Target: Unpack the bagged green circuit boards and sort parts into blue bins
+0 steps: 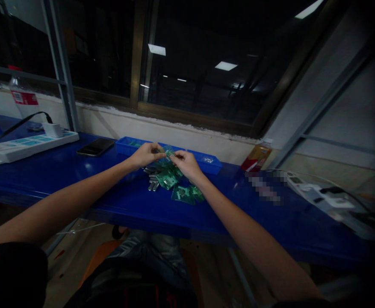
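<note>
My left hand and my right hand meet over the blue table, fingers closed in a pinch. Between them is a small clear-green plastic bag, gripped from both sides; its contents are too small to make out. Below my hands lies a pile of similar green plastic bags, some with small metal pieces inside. Several loose grey metal cylinders lie at the left of the pile. Behind my hands stands a long blue tray, partly hidden by them, with small items inside.
A dark phone lies left of the tray. Further left are a white power strip and a bottle with a red label. At right stand an amber drink bottle and another power strip. A window wall rises behind the table.
</note>
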`<action>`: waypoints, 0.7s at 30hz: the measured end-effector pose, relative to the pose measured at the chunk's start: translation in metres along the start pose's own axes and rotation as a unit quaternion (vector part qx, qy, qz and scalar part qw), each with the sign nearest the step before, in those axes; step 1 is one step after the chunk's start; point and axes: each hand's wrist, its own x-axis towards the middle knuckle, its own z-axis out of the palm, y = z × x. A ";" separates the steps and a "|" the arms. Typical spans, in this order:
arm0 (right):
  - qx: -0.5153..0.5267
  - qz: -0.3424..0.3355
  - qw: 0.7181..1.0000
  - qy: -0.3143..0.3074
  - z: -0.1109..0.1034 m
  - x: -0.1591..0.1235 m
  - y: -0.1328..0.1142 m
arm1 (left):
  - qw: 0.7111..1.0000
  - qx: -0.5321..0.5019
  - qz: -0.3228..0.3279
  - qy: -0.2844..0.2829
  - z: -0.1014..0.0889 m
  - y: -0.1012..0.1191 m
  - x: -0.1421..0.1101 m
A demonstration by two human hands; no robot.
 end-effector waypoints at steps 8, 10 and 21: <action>0.002 0.001 1.000 -0.020 0.001 0.001 0.002 | 1.000 0.008 -0.014 -0.012 0.002 0.003 -0.002; 0.003 0.000 1.000 -0.019 0.002 0.001 0.001 | 1.000 0.010 -0.010 -0.011 0.002 0.004 -0.003; 0.023 -0.012 0.999 -0.029 0.002 -0.001 -0.003 | 1.000 0.012 0.021 0.010 -0.003 -0.004 0.002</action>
